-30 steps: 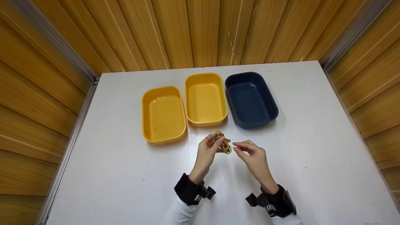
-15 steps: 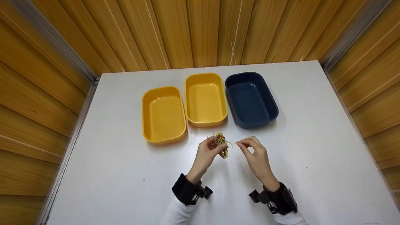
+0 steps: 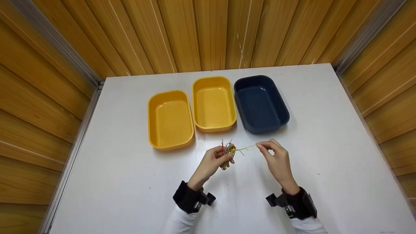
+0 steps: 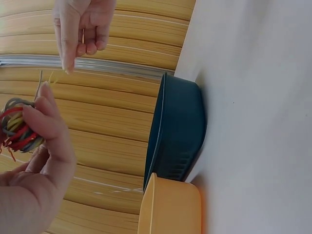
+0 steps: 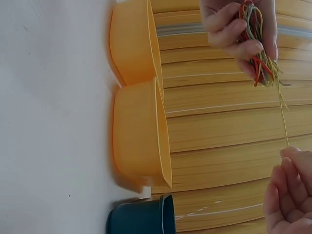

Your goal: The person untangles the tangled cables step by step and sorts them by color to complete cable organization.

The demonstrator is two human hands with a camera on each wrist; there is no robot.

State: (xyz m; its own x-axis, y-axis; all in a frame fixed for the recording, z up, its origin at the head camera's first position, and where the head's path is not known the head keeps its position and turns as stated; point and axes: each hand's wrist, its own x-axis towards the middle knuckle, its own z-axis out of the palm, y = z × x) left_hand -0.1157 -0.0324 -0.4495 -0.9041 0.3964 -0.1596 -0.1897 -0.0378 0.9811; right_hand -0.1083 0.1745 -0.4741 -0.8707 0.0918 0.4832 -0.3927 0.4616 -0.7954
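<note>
A coiled bundle of thin wires (image 5: 258, 44), red, yellow and grey, is held above the table by my left hand (image 3: 213, 162), thumb on one side and fingers on the other. Loose ends stick out of the bundle's far end. From it a single yellow wire (image 3: 248, 147) runs to my right hand (image 3: 278, 161), which pinches its tip between thumb and forefinger. In the right wrist view the yellow wire (image 5: 283, 119) is stretched nearly straight between both hands. The left wrist view shows the wire coil (image 4: 19, 124) beside my left thumb, with my right hand (image 4: 83, 24) apart from it.
Two yellow bins (image 3: 170, 144) (image 3: 214, 128) and a dark blue bin (image 3: 265, 129) stand in a row on the white table (image 3: 123, 182), beyond my hands. Wood-patterned walls (image 3: 211, 35) enclose the back and sides. Small specks lie on the tabletop.
My right hand has moved right and away from the bundle, drawing the yellow wire out longer. My left hand has shifted slightly left and turned the bundle.
</note>
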